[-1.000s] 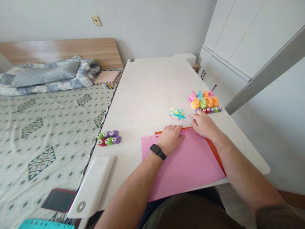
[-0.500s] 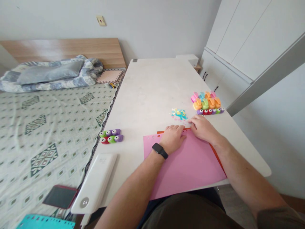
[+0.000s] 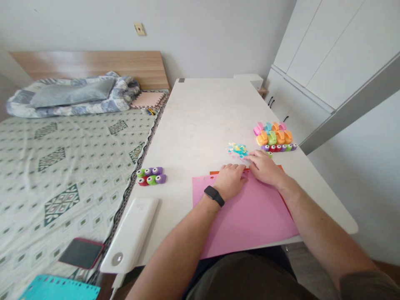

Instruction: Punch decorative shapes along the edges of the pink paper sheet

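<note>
1. Pink sheet [image 3: 250, 225]: smooth, small cut-outs along its far edge, flat on the worktop [image 3: 200, 125], overlapping an orange-red sheet [image 3: 214, 172].
2. Left hand [image 3: 230, 182]: rests on it, thumb apart from fingers.
3. Right hand [image 3: 265, 167]: beside confetti [image 3: 238, 150]; cannot tell whether fingers pinch.

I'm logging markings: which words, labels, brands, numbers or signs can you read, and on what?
No text can be read.
Long white plastic device: faint marks at its far end, too small; the mark on its round grey display is blurred.
Square-faced black smartwatch: dark screen, no text visible.
Flat pink paper sheet: cut-out shapes, no lettering visible.
</note>
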The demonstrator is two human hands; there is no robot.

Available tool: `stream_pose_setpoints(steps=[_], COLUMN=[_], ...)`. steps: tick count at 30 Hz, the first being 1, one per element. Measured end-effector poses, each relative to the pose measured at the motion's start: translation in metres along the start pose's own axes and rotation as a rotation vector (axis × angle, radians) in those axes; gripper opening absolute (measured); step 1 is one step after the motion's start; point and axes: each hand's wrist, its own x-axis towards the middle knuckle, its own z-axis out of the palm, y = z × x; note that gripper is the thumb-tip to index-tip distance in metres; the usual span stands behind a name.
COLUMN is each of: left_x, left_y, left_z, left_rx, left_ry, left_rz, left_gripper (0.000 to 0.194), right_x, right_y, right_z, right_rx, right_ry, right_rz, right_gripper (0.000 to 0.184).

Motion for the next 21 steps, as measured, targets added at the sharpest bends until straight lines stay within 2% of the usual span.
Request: stream_pose_setpoints(steps=[4,9,14,18,21], left_x=[0.0,0.0,-0.002,-0.002,-0.001], left_y=[-0.001,-0.002,-0.003,-0.002,-0.002], left_z=[0.002,0.004,0.004,0.004,0.005], left_rx=[0.002,0.009,0.016,0.017,0.024], left_ry=[-0.004,0.004,0.026,0.015,-0.005], left_rz=[-0.006,0.016,0.036,0.017,0.0], left_gripper=[0.034,0.033,0.032,0.03,0.029], right_x=[0.001,-0.001,0.002,0.014,0.032], right_y=[0.0,0.001,-0.005,-0.023,-0.049], right_z=[0.002,0.004,0.005,-0.005,-0.018], right_rx=[-0.051,-0.017,-0.049,0.01,0.084], right_ry=[0.09,0.019,0.081,0.13,0.091], right_rz=[0.028,-0.011,0.029,0.033,-0.033], right_gripper=[0.039,0.035,0.036,0.035,0.034])
